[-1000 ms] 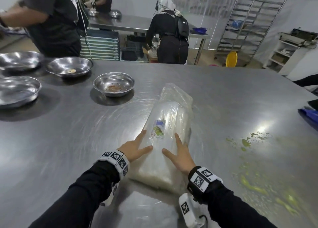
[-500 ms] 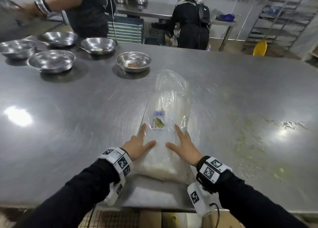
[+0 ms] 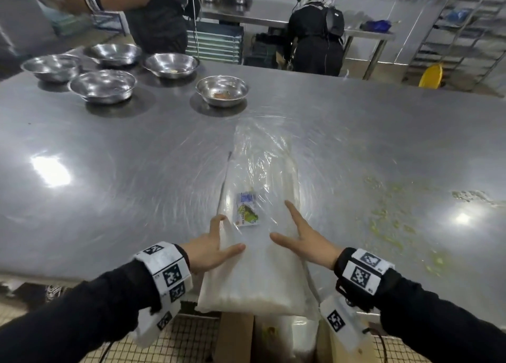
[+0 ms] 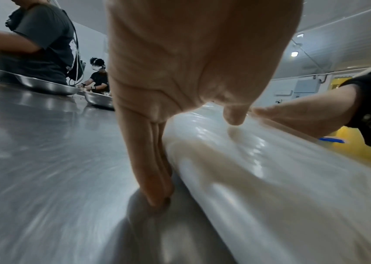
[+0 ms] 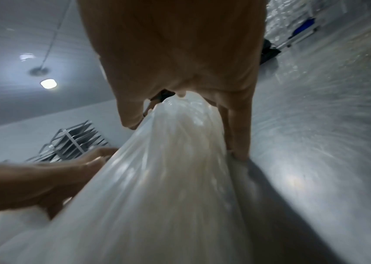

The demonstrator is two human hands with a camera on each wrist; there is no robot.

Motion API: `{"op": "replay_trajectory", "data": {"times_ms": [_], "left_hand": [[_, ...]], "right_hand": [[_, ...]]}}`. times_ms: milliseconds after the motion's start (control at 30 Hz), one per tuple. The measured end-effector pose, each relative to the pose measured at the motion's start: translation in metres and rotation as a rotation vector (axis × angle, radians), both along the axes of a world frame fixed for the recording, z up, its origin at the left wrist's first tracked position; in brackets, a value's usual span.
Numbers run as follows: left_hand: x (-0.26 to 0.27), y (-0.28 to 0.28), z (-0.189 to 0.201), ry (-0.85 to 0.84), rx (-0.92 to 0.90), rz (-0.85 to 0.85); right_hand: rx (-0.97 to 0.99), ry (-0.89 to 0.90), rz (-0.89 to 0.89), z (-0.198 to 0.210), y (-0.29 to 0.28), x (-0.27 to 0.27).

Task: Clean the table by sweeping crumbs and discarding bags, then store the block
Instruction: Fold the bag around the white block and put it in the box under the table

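A long white block (image 3: 257,267) wrapped in clear plastic, with a small printed label (image 3: 246,209), lies lengthwise on the steel table (image 3: 137,171). Its near end sticks out past the table's front edge. My left hand (image 3: 210,245) presses flat against the block's left side, with straight fingers (image 4: 150,160) down along it and the thumb on top. On the other side my right hand (image 3: 304,239) lies the same way, its fingers (image 5: 238,134) straight along the block (image 5: 168,178) down to the tabletop.
Several steel bowls stand at the far left, the nearest (image 3: 221,90) holding brown scraps. Yellow-green crumbs and smears (image 3: 388,220) spread over the table to the right of the block. A cardboard box (image 3: 235,338) stands on the tiled floor under the front edge. Other people (image 3: 156,15) work at the back.
The block has slid toward me between both hands. Its near end now hangs over the table's front edge. My hands keep their places on its sides.
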State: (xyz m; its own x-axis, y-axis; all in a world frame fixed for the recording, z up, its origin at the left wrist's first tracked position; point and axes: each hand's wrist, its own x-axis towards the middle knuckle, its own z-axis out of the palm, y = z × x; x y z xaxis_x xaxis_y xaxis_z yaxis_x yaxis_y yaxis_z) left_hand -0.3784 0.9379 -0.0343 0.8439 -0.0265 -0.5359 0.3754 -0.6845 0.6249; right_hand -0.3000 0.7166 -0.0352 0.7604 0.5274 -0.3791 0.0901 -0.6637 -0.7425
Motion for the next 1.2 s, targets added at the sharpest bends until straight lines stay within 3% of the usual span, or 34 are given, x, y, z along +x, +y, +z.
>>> {"op": "replay_trajectory", "data": {"times_ms": [100,233,467,600,700,967,1100,1200], "left_hand": [[0.024,0.003,0.011,0.023,0.023,0.016],[0.068,0.013,0.003,-0.022,-0.093,0.142],[0.087,0.015,0.008,-0.312,-0.33,0.07],[0.097,0.014,0.034,-0.555,-0.322,0.101],[0.102,0.015,0.06,-0.739,-0.423,0.106],[0.111,0.01,0.136,-1.075,-0.566,0.211],[0.115,0.004,0.178,-1.137,-0.408,0.253],[0.123,0.006,0.201,-1.05,-0.211,0.325]], "right_hand": [[0.029,0.081,-0.087,0.008,0.01,0.024],[0.127,0.149,-0.163,0.002,0.035,0.047],[0.293,-0.091,-0.332,-0.01,0.059,0.058],[0.407,-0.273,-0.345,0.027,0.064,0.062],[0.549,-0.419,-0.357,0.061,0.066,0.062],[0.929,-0.593,-0.43,0.127,0.068,0.058],[0.959,-0.698,-0.493,0.158,0.065,0.059],[0.848,-0.741,-0.523,0.177,0.056,0.063]]}}
